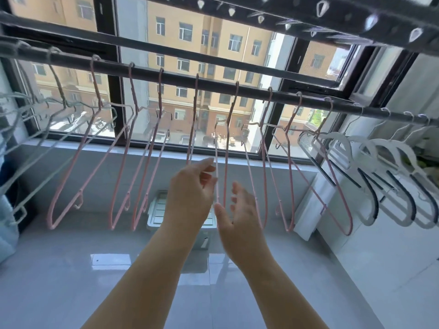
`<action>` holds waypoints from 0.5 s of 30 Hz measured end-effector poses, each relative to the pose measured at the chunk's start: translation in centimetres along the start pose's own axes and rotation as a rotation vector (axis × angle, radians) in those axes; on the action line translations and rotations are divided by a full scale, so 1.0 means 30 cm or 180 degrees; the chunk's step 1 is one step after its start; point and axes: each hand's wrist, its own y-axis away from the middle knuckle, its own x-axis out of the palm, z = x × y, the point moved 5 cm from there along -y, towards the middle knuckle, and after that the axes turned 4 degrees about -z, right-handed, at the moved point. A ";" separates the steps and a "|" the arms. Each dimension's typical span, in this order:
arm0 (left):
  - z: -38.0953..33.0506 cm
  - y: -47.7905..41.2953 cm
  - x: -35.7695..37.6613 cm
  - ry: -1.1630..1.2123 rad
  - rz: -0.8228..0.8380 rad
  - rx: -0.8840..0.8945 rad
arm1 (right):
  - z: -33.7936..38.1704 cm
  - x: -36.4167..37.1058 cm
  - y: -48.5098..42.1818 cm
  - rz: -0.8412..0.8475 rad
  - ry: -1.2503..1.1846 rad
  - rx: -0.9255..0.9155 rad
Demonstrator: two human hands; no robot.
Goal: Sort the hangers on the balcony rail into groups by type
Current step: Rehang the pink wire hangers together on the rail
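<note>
Several pink hangers [97,91] hang from the rail [180,79] above both grips. The left grip [192,188] has its fingertips [212,179] against one pink hanger [226,162]; pinching or only touching, I cannot tell. The right grip [242,210], just beside it, is released, fingers slack. White hangers [401,150] bunch well right of it, and grey hangers [14,95] hang far left.
</note>
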 end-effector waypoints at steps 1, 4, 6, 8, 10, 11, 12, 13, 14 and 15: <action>0.002 0.001 -0.041 0.0018 -0.0231 0.0074 | 0.041 -0.011 0.017 -0.0299 0.0268 -0.0310; 0.046 0.009 -0.130 -0.0007 -0.0447 0.0079 | 0.134 0.032 0.051 -0.0588 0.0248 -0.0939; 0.078 0.020 -0.149 0.0037 -0.0341 -0.0034 | 0.125 0.106 0.046 -0.0218 -0.0018 -0.0684; 0.118 0.030 -0.168 0.0107 -0.0110 -0.0279 | 0.102 0.192 0.035 0.0201 -0.0347 -0.0211; 0.155 0.034 -0.169 0.0093 0.0253 -0.0504 | 0.083 0.259 0.026 0.0438 -0.0758 0.0185; 0.169 0.033 -0.168 0.0069 0.0409 -0.0566 | 0.079 0.282 0.023 0.0447 -0.0931 0.0258; 0.175 0.033 -0.166 0.0063 0.0513 -0.0597 | 0.078 0.297 0.019 0.0386 -0.1037 0.0273; 0.180 0.032 -0.164 0.0071 0.0560 -0.0616 | 0.083 0.303 0.017 0.0292 -0.1109 0.0261; 0.182 0.032 -0.163 0.0094 0.0564 -0.0641 | 0.086 0.305 0.017 0.0202 -0.1178 0.0244; 0.183 0.033 -0.160 0.0134 0.0555 -0.0680 | 0.091 0.304 0.020 0.0142 -0.1255 0.0215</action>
